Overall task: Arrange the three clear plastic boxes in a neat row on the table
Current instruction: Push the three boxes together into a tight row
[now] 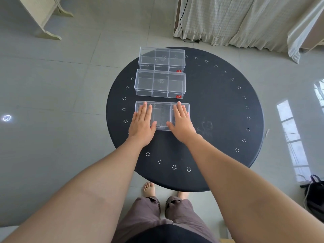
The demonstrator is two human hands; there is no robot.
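Three clear plastic boxes with inner dividers lie in a line running away from me on the round black table [219, 102]. The far box [161, 59] sits near the back rim, and the middle box [159, 83] lies just in front of it; both carry a small red label. The near box [162, 114] lies closest to me. My left hand [142, 124] rests flat on its left end, fingers together and stretched out. My right hand [182, 121] rests flat on its right end in the same way. Neither hand curls around the box.
Grey tiled floor surrounds the table. A pale wooden stand [43, 18] is at the back left, white curtains [245, 20] with a black cable at the back right, and a black bag [313, 195] on the floor at the right. My bare feet [149, 189] are under the near rim.
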